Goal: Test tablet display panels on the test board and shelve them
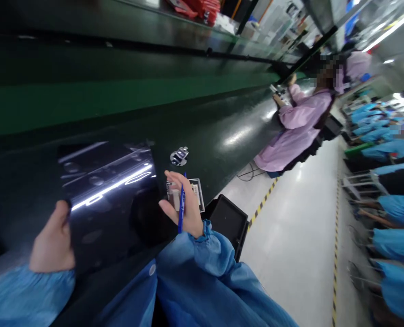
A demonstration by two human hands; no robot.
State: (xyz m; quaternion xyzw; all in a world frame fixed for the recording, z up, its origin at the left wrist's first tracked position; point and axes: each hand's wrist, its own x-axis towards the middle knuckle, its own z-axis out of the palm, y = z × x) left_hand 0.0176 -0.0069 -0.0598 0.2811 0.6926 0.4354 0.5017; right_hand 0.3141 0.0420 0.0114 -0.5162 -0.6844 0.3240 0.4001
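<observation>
A dark, glossy flat panel (110, 190) with bright light streaks lies tilted before me. My left hand (54, 240) grips its left edge, thumb on top and the other fingers hidden beneath. A blue pen (181, 204) is lodged in my right hand (190, 209), whose thumb and forefinger are apart and point toward the panel's right edge. Partly behind that hand is a small clear-and-white rectangular piece with a dark border (198, 193). Just beyond it, a small shiny metallic part (179, 156) rests on the dark green bench (209, 141).
Below the bench edge at right stands a black bin (227, 222). A raised shelf (137, 20) runs along the back, with red items (202, 9) on it. A co-worker in pink (300, 122) sits farther along; people in blue (392, 245) sit across the aisle.
</observation>
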